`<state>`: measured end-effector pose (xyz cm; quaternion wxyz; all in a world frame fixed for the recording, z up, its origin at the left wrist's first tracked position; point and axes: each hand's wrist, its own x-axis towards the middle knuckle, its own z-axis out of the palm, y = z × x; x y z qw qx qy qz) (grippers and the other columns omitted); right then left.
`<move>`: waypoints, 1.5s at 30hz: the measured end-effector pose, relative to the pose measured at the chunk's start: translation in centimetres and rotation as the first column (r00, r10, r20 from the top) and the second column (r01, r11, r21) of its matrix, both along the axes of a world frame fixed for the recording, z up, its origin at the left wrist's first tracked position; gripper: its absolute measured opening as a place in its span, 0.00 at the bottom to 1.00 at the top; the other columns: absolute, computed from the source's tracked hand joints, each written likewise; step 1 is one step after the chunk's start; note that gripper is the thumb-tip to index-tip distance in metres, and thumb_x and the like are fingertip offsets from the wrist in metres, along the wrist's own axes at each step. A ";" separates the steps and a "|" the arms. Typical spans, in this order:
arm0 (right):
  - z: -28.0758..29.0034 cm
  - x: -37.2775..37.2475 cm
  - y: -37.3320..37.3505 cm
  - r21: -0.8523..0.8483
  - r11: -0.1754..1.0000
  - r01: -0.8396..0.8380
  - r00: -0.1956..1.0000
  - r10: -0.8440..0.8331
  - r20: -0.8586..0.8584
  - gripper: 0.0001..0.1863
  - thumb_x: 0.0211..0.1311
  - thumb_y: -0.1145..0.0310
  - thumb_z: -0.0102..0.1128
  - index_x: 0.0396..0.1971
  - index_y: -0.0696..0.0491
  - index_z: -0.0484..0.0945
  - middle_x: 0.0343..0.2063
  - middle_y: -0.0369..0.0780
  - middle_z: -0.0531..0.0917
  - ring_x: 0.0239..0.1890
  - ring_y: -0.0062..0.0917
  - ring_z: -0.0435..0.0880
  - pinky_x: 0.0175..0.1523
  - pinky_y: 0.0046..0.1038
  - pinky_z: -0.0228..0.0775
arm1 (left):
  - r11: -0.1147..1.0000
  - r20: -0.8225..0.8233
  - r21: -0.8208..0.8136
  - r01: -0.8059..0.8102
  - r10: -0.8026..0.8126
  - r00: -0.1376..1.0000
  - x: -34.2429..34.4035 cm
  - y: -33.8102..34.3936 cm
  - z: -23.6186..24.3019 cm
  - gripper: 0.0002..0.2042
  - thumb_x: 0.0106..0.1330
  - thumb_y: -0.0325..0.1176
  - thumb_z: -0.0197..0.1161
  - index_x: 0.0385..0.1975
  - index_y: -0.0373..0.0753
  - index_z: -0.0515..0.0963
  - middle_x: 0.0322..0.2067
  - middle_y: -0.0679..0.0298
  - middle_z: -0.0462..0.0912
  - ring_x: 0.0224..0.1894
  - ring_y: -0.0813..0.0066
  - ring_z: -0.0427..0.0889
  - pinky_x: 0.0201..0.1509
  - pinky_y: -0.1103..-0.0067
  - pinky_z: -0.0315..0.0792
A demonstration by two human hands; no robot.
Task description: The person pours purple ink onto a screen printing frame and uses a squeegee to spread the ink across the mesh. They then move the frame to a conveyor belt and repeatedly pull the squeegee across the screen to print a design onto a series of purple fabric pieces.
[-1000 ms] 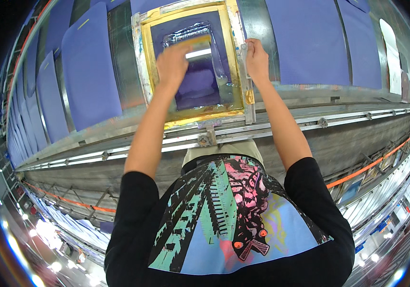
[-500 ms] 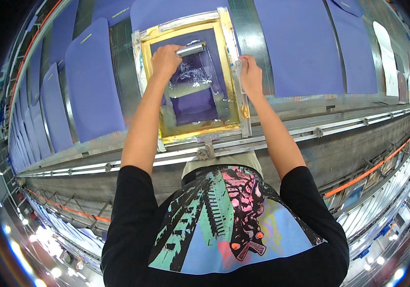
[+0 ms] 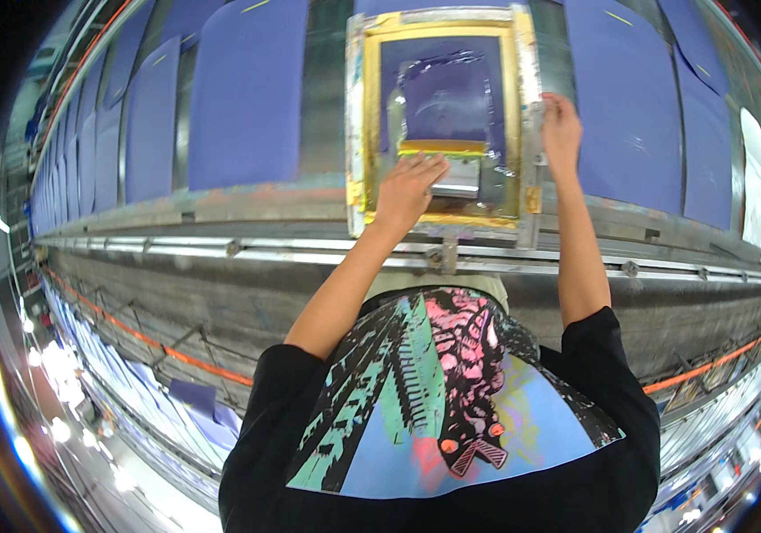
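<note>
A screen-printing frame [image 3: 355, 115] with yellow-taped inner edges lies flat on the long table in front of me. Wet, glossy ink streaks its mesh [image 3: 448, 98], which looks dark blue-purple. Near the close end of the screen, my left hand [image 3: 411, 189] holds a squeegee [image 3: 458, 175] with a metal holder and a yellowish blade edge. Its fingers lie over the squeegee's left part, and the thumb is hidden. My right hand [image 3: 562, 135] grips the frame's right side, fingers bent at a small metal fitting there.
Flat blue-purple panels [image 3: 247, 98] lie in a row along the table, left and right of the frame. A metal rail [image 3: 309, 250] with small stops runs along the near edge. White pieces [image 3: 752, 178] lie at the far right. Behind me runs an orange bar [image 3: 194, 360].
My left hand has drawn the squeegee from the screen's far part to its near end. The view has shifted, putting the frame further right in the picture. My right hand stays at the frame's right side.
</note>
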<state>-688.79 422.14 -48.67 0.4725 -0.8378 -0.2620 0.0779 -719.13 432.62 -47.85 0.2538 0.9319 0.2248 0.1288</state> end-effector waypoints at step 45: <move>-3.7 -34.6 28.0 -0.017 0.998 0.060 0.995 -0.061 -0.082 0.13 0.78 0.63 0.53 0.49 0.53 0.83 0.34 0.46 0.88 0.31 0.37 0.83 0.43 0.35 0.74 | 0.970 0.005 0.204 -0.135 0.137 0.991 -23.8 37.6 -2.6 0.20 0.63 0.24 0.58 0.47 0.58 0.89 0.44 0.64 0.90 0.44 0.57 0.87 0.47 0.64 0.81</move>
